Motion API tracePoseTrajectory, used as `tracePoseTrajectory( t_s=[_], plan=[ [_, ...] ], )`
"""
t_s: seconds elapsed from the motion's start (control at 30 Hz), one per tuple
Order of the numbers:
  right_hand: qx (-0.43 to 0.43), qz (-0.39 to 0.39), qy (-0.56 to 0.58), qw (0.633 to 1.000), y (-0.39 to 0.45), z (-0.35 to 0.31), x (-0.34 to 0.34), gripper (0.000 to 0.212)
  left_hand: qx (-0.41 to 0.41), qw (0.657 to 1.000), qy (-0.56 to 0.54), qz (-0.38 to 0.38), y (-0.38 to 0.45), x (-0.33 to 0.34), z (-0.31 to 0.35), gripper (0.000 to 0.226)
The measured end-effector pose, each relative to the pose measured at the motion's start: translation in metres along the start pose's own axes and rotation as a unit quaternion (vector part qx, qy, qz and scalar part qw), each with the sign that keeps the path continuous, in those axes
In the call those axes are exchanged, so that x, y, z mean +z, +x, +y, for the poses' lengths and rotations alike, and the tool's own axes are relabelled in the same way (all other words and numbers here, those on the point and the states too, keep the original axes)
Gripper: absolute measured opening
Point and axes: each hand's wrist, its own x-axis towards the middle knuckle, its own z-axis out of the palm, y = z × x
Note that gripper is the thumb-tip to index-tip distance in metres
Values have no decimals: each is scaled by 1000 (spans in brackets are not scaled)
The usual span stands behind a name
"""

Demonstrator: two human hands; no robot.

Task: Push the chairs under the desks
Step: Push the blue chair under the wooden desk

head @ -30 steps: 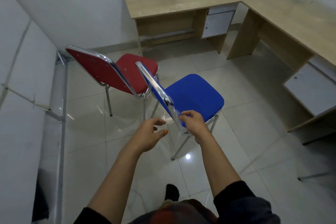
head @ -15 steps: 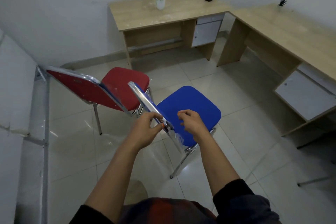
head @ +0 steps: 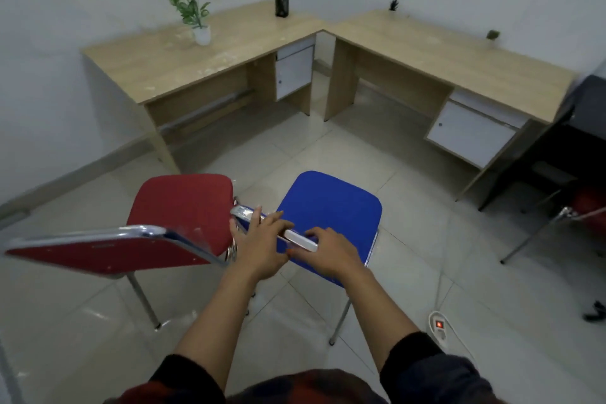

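Blue chair (head: pixel 331 207) stands mid-floor, well apart from the desks (head: pixel 442 52); its chrome backrest rail is gripped by left hand (head: pixel 262 239) and right hand (head: pixel 331 252), fingers curled round. Steering squarely into a kneehole is advised.

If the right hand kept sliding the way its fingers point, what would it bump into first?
The right hand grips the blue chair backrest, fingers pointing left. Probably it would meet the left hand first, on the same rail, then the red chair.

Both hands gripping blue chair (head: pixel 331 207) backrest, red chair (head: pixel 183 203) beside
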Motion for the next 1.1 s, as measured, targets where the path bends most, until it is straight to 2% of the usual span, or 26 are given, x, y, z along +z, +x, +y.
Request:
tracePoseTrajectory(
  t_s=[0.07,0.17,0.23,0.47,0.8,1.1],
  plan=[
    [0,58,-80,995,-1,-4,3,69,26,999,31,-24,17,-5,-9,46],
    [51,73,-89,992,-6,-7,6,51,59,993,80,-65,44,-19,-23,38],
    [77,112,-117,984,-9,-15,14,42,82,984,119,-106,61,-31,-33,37],
    [74,180,-133,972,-11,-17,23,34,160,950,156,-218,88,-42,-42,44],
    [54,160,-107,980,-1,15,-7,31,210,948,147,-189,106,-23,-22,38],
    [68,154,-120,978,12,47,-39,28,230,963,87,-112,119,-3,8,28]
  ],
)
